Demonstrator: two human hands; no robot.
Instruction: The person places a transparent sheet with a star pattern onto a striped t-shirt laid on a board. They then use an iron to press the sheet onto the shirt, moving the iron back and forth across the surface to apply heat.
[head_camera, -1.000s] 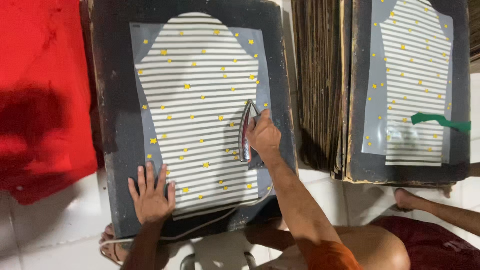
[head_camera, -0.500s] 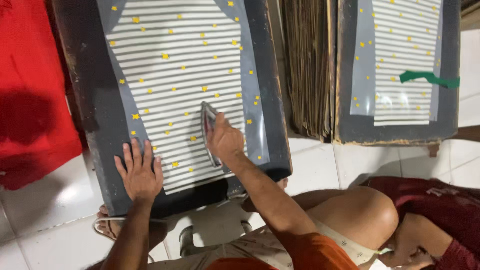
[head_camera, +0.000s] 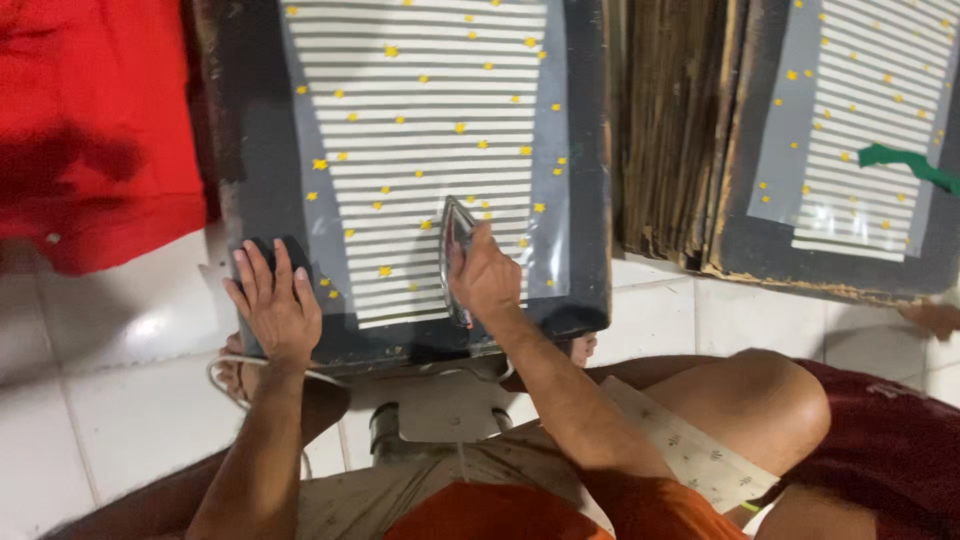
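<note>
The right hand (head_camera: 487, 278) is wrapped around the handle of a flat iron (head_camera: 456, 255), fingers curled tight on it; the iron rests on a striped sheet (head_camera: 420, 150) with small yellow stars, close to the near edge of the dark padded board (head_camera: 585, 180) that carries it. The sheet, white stripes on grey film, covers most of the board and runs off past its far edge. The left hand (head_camera: 275, 305) lies flat on the board's near left corner, fingers spread and straight, holding nothing, its fingertips just at the sheet's left edge. A red cloth (head_camera: 95, 120) lies on the tiled floor beside the board's left edge; beside its right edge stands a stack of worn boards (head_camera: 665, 130), and beyond that a second board with a like striped sheet (head_camera: 870, 130) and a green scrap (head_camera: 905, 162) on it. A white cord (head_camera: 225, 375) loops below the board's near edge.
</note>
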